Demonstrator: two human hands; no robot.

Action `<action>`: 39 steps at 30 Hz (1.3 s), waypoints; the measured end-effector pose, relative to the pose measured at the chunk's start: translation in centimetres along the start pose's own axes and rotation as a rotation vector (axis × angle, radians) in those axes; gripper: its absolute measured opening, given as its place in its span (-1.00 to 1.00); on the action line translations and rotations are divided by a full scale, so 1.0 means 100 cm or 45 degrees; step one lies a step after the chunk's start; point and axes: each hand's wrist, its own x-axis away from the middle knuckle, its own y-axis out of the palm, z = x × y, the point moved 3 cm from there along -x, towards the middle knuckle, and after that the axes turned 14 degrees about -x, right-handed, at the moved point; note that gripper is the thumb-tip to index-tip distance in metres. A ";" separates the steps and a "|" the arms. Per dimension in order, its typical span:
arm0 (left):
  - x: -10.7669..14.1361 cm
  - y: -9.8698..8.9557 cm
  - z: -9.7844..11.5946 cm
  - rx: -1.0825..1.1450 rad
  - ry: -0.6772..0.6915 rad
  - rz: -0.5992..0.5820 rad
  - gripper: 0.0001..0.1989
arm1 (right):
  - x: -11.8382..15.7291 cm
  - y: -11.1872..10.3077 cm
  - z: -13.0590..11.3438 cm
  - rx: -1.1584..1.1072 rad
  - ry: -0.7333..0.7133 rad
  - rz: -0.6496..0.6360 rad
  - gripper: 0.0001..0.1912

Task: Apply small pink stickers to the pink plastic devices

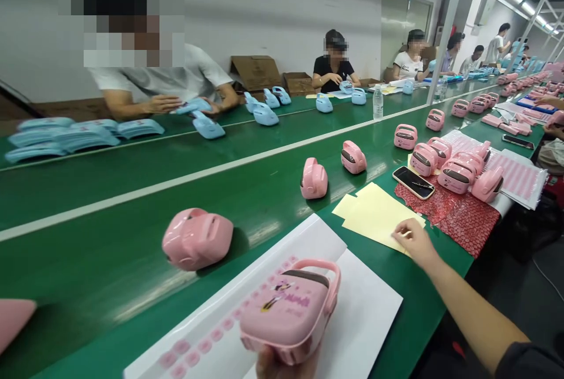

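My left hand (288, 365) holds a pink, rounded case (286, 308) from below, near the bottom centre. The case has a raised handle, a dark strip and a printed cartoon figure on its face. Beneath it lies a white sheet (370, 302) with rows of pink stickers (205, 345). My right hand (414, 241) is over the near edge of yellow paper sheets (374, 214), its thumb and fingers pinched together. Whatever is between those fingertips is too small to make out.
Several pink cases (198, 239) stand along the green conveyor (132, 261). Right of the yellow paper are a phone (413, 183), red patterned wrap (467, 223) and more pink cases. Across the belt, people handle blue parts (209, 126); a bottle (378, 103) stands there.
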 end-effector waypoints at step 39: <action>-0.008 0.000 0.003 -0.200 -0.040 0.259 -0.32 | -0.044 -0.075 0.058 0.261 0.111 0.009 -0.90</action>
